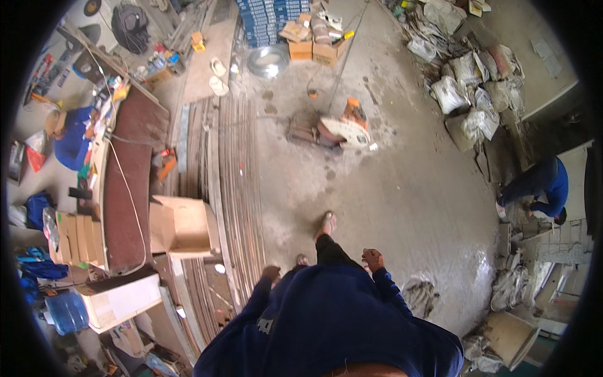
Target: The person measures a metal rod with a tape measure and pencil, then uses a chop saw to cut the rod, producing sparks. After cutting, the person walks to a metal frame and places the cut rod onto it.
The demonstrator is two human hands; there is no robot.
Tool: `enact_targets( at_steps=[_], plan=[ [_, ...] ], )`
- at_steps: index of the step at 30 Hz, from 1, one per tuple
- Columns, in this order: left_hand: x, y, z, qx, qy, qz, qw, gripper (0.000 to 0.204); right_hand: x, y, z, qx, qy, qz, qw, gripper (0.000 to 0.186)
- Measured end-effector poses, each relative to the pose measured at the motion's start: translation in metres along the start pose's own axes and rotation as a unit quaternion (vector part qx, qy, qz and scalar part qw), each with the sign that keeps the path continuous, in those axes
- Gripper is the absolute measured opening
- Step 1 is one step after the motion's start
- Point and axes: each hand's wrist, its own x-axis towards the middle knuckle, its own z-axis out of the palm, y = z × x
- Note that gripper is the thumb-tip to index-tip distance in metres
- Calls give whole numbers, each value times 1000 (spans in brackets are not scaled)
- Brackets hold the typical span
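Note:
My right hand (pixel 373 259) hangs in front of my body at the right, its fingers loosely bent and a little apart, with nothing seen in it. At my other side my left hand (pixel 271 274) hangs low near long metal bars (pixel 242 207) lying on the floor, not visibly touching them; its fingers are too small and hidden to read. Ahead on the concrete floor stands a cut-off saw (pixel 342 132) with a pale guard and an orange part, out of reach of both hands. One sandalled foot (pixel 328 223) is forward of the other.
To the left are an open cardboard box (pixel 188 226), a reddish-brown tabletop (pixel 129 176) and a person in blue (pixel 75 138). A wire coil (pixel 269 61) and stacked blue boxes (pixel 267 22) stand ahead. White sacks (pixel 465 94) and another person bending over (pixel 546 185) are at right.

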Motion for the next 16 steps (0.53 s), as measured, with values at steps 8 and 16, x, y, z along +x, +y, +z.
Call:
enact_targets(
  at_steps=[8,16],
  plan=[
    [42,-17,-94,-562,1,-320,763,19,-56,-407,-10,292,-353,-396,796,57],
    [130,-46,-164,-694,21,-355,626,24,-160,-600,-19,332,-437,-683,481,41]
  ],
)
